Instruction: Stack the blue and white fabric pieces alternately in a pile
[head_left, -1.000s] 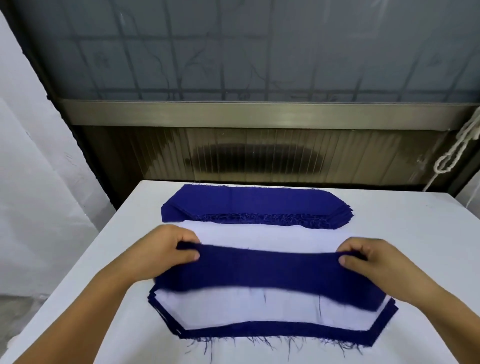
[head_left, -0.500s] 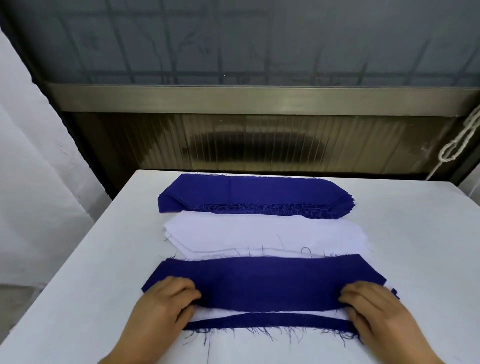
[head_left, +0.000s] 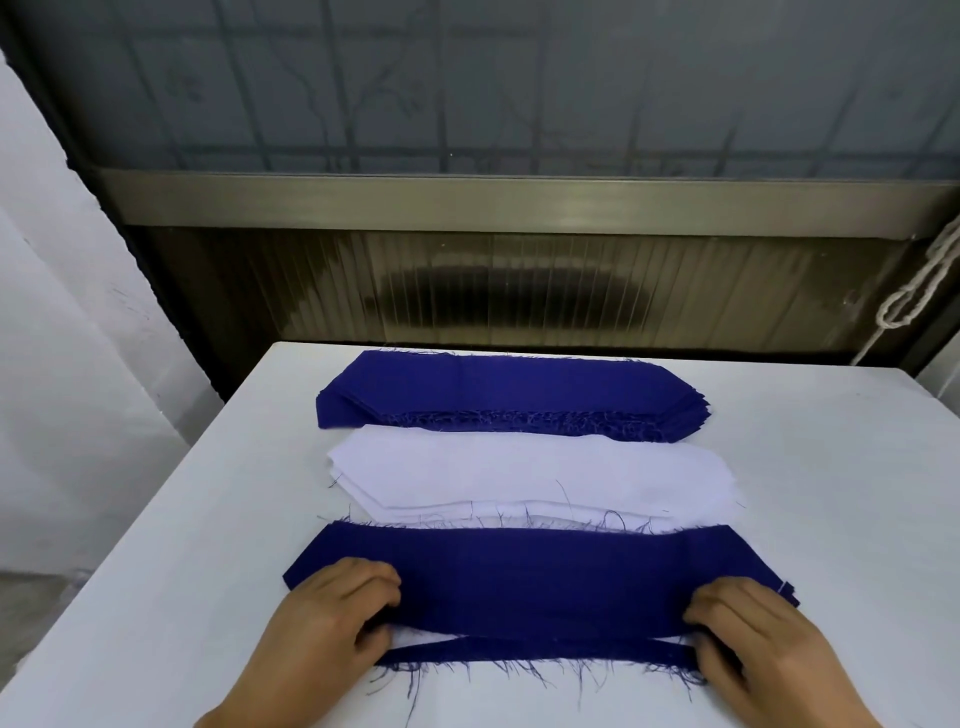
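Blue piece (head_left: 530, 577) laid on the near pile (head_left: 540, 656)
Left hand (head_left: 332, 618) and right hand (head_left: 753, 639) — fingers curled — gripped its two ends.

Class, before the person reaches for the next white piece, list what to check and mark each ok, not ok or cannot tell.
1. Top blue piece lies on the pile: ok.
2. Its near edge matches the layers below: not ok, white and blue strips show.
3. Left hand free: not ok, it holds the piece.
4. Right hand free: not ok, its fingers rest on the pile's end.
5. White stack unobstructed: ok.
6. Alternation below: cannot tell.
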